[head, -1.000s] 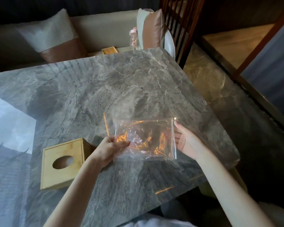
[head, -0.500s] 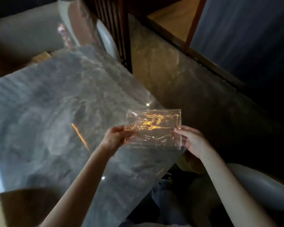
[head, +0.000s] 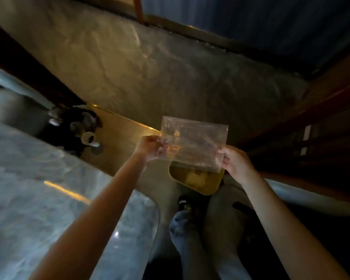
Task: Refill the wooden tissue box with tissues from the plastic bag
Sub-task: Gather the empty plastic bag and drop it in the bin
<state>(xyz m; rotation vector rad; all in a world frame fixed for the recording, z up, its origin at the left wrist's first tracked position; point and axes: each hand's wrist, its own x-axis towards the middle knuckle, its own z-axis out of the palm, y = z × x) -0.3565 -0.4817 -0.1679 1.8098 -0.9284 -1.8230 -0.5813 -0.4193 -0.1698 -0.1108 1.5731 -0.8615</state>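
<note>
Risk of a miss: the clear, flat, crinkled plastic bag (head: 194, 144) is hanging over the floor beside the grey marble table (head: 28, 199), above a yellow rounded bin (head: 210, 189); being light and limp, it may well be drifting wide once let go.
Risk to the task: the bag is looking empty, though glare is making that hard to judge; any tissue inside would be going with it.
Left hand (head: 150, 146): it is reaching forward off the table edge, fingers pinching the bag's left edge.
Right hand (head: 233, 161): it is extending at similar height, thumb and fingers gripping the bag's lower right corner.
Bag's pose: it is being stretched flat between both hands, tilted slightly, touching nothing else.
Wooden tissue box: it is lying outside this view.
</note>
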